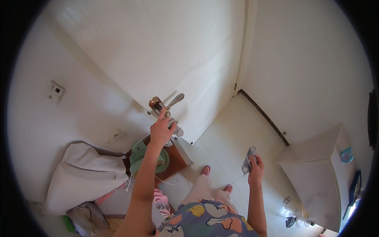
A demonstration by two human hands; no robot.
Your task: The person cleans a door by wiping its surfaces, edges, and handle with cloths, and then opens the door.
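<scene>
My left hand (161, 131) is at the lower part of the metal lock plate (156, 103) on a white door (177, 53). Its index finger lies along the plate, close to the lever handle (177, 99). Bunched under the fingers of that hand is a greyish cloth (178, 131), partly hidden. Lower right, over the tiled floor, my right hand (256, 169) grips a crumpled grey cloth (248, 161), apart from the door.
A green fan (139, 155) stands on a brown cabinet (177, 160) below the handle. Left of it is a bed with a pale headrest (88, 177). At right stands a white cabinet (311, 177), with plastic litter (290, 220) beside it on the floor.
</scene>
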